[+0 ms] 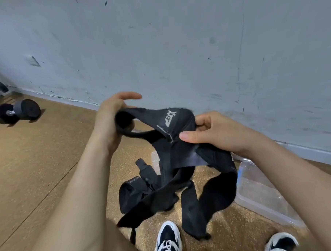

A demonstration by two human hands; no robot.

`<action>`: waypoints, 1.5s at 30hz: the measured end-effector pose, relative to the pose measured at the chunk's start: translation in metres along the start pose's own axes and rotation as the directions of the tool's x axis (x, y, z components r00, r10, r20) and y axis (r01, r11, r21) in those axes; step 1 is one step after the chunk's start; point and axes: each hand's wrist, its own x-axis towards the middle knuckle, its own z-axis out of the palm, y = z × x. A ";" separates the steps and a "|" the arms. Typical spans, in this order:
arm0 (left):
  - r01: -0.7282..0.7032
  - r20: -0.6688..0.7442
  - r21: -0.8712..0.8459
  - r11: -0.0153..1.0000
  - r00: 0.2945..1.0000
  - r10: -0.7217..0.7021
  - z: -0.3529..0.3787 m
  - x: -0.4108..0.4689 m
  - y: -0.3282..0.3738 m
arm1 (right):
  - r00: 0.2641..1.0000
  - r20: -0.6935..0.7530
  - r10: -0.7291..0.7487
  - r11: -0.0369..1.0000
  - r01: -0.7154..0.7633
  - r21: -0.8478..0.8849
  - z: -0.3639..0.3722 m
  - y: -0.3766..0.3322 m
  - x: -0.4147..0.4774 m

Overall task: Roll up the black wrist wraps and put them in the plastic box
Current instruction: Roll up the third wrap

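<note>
Left forearm [73, 195] fills the lower left of the frame, nearest the lens. Left hand [111, 116], centre frame: fingers curled round a looped end of the black wrist wrap [170, 121], index finger out straight above it. Right hand [218, 134], right of centre: thumb and curled fingers pinch the same wrap just past its white logo. The wrap is held in the air between the two hands, its long strips hanging toward the floor [39, 159]. A second black wrap [137, 187] is bunched at lower centre, tangled with those strips. Clear plastic box [258, 193] sits on the floor at lower right, partly behind the right forearm, no wrap inside it. Two shoes [168, 239] at the bottom edge. Dumbbell [16, 113] at far left, by the wall
</note>
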 end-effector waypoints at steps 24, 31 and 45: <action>0.009 0.493 0.062 0.998 0.869 -0.039 0.016 -0.018 0.006 | 0.993 0.046 0.105 0.972 -0.092 -0.217 0.000 0.011 0.006; -0.170 0.481 0.029 0.985 0.866 0.135 -0.002 -0.028 0.017 | 0.943 -0.309 0.126 0.812 -0.277 -0.513 -0.006 0.053 0.018; -0.255 -0.140 0.654 0.712 0.884 0.445 -0.005 -0.013 0.005 | 0.975 -0.209 0.073 0.857 -0.169 -0.487 0.006 0.026 0.013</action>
